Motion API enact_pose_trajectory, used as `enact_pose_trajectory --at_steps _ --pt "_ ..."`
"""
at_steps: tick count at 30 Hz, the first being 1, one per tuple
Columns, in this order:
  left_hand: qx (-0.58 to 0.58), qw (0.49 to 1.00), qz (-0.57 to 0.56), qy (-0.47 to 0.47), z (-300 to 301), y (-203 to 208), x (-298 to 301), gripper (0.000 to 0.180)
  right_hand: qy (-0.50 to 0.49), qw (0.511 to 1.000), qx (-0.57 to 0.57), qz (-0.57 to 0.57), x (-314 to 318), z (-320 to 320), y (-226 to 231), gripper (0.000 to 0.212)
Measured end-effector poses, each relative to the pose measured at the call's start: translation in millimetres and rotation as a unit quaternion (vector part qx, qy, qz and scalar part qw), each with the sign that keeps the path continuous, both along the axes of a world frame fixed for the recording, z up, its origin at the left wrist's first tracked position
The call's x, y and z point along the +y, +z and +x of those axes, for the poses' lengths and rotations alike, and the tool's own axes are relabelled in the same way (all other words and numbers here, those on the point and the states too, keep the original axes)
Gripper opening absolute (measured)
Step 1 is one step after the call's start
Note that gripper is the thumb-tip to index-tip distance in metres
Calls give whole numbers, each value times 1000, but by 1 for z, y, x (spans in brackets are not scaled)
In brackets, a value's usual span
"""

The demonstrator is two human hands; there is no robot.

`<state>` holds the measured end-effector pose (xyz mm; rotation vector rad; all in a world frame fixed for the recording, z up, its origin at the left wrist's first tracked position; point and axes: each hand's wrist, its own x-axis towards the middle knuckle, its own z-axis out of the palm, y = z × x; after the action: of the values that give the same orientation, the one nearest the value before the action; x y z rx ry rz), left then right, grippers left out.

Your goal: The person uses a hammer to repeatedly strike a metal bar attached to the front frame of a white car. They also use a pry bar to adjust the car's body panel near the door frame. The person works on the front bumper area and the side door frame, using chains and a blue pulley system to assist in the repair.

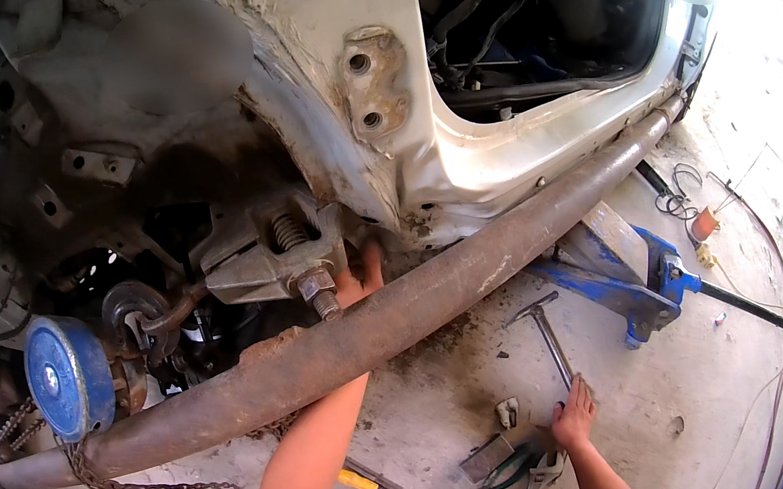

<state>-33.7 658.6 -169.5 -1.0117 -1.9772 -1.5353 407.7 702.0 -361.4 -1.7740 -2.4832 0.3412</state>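
From the head camera, the left hand [363, 274] reaches up behind a long rusty steel pipe [372, 322] and grips the underside of a clamp [275, 253] with a threaded bolt, fixed to the white car body [461, 170]. The right hand [574, 416] rests closed on the handle of a hammer [549, 334] lying on the concrete floor [690, 373], beside a blue floor jack [633, 286].

Probably car workshop: stripped car body [458, 150], jack [633, 286]
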Motion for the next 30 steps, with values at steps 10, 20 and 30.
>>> enact_pose_trajectory --at_steps 10,20,30 --pt "-190 981 -18 -44 15 -3 -10 30 -1 1000 14 15 -2 2 3 80" --pt "-195 973 -120 -23 30 18 -19 29 -24 998 34 42 -2 4 -1 76" --pt "-98 893 -317 -303 110 19 -91 16 -47 991 99 80 5 -4 2 49"
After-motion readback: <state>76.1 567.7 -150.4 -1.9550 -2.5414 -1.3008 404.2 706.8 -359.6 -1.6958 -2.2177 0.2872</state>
